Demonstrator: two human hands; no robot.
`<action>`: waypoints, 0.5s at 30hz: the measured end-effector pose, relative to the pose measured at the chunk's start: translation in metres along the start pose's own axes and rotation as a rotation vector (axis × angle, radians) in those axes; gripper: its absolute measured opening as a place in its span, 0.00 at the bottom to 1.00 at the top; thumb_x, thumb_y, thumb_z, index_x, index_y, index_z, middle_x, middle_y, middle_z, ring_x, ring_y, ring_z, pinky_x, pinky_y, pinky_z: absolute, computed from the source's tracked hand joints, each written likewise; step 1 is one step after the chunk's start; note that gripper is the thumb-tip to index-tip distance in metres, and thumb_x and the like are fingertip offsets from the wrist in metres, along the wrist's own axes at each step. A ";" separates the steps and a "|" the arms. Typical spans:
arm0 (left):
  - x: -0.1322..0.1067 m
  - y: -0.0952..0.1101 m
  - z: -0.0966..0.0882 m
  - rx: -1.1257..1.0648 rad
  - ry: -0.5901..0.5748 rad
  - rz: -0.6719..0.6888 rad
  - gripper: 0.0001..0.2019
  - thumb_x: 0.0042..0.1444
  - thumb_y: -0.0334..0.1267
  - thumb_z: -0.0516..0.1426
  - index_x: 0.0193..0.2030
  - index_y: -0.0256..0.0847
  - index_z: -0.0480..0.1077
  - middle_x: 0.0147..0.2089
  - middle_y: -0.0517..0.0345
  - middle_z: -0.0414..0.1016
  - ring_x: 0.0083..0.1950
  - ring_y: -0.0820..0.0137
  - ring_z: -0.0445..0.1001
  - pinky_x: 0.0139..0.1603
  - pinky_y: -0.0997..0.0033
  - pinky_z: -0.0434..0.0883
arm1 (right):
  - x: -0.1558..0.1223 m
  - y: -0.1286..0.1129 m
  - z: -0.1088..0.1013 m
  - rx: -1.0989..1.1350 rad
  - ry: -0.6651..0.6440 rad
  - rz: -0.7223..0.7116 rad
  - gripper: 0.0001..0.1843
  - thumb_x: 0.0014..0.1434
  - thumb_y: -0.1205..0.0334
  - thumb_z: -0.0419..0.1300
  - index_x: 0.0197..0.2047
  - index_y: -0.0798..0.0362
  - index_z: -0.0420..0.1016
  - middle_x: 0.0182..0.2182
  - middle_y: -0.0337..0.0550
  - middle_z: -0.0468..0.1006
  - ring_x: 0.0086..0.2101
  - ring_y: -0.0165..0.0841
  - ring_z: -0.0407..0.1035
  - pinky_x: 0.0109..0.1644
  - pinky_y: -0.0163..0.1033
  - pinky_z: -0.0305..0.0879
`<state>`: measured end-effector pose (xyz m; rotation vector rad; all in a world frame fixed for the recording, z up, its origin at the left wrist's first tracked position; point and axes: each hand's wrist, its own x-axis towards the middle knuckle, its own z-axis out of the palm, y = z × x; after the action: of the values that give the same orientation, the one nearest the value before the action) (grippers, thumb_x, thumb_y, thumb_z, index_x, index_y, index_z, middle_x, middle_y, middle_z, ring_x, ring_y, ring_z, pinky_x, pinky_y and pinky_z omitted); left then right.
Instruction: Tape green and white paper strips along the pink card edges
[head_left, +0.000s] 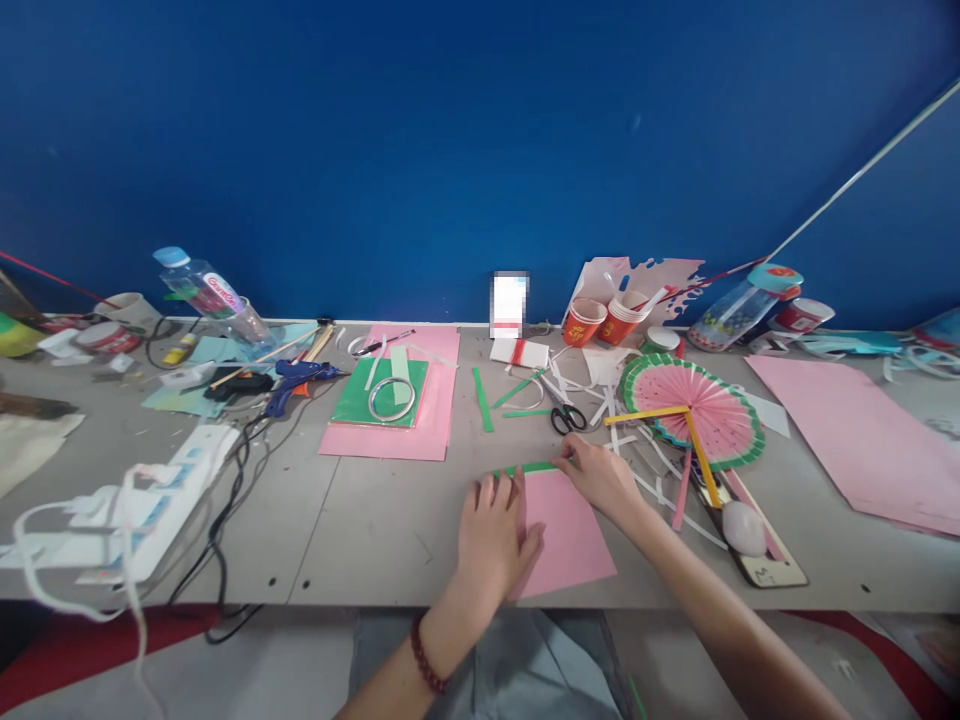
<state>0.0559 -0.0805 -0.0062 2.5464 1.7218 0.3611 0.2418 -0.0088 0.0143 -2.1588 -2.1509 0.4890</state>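
My left hand [493, 530] lies flat with fingers stretched out on the left part of a pink paper sheet [564, 535] near the table's front edge. Along the sheet's far edge runs a thin green paper strip [531, 467]. My right hand [600, 475] rests at the strip's right end, fingers curled and pressing down on it. A dark red bead bracelet sits on my left wrist.
Black scissors [568, 417] lie just beyond my right hand. A watermelon paper fan [694, 410] is to the right. A pink and green paper stack with a tape ring [391, 399], a blue glue gun [300, 381], a white power strip [150, 505], red cups [604, 320] and a large pink sheet [862, 440] surround the spot.
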 end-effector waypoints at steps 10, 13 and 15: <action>0.000 0.000 -0.004 0.012 0.038 0.019 0.29 0.60 0.48 0.51 0.65 0.38 0.57 0.54 0.46 0.66 0.55 0.55 0.62 0.55 0.52 0.63 | -0.001 0.005 0.005 0.070 0.034 0.000 0.08 0.62 0.57 0.51 0.42 0.49 0.68 0.26 0.39 0.76 0.29 0.36 0.71 0.28 0.35 0.47; -0.001 0.001 -0.005 0.006 0.034 0.019 0.29 0.60 0.47 0.51 0.65 0.37 0.57 0.55 0.46 0.66 0.55 0.55 0.61 0.55 0.52 0.62 | -0.002 0.005 0.007 0.047 0.039 0.012 0.08 0.63 0.58 0.50 0.42 0.48 0.68 0.28 0.40 0.77 0.28 0.36 0.71 0.28 0.34 0.47; -0.001 0.001 -0.005 0.000 0.030 0.018 0.29 0.60 0.47 0.50 0.66 0.37 0.57 0.55 0.45 0.65 0.55 0.55 0.61 0.56 0.52 0.62 | -0.002 0.006 0.008 0.034 0.050 0.027 0.09 0.64 0.59 0.49 0.43 0.49 0.68 0.27 0.41 0.77 0.27 0.36 0.70 0.28 0.35 0.46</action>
<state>0.0551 -0.0821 -0.0012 2.5712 1.7100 0.4019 0.2460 -0.0122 0.0053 -2.1608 -2.0755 0.4641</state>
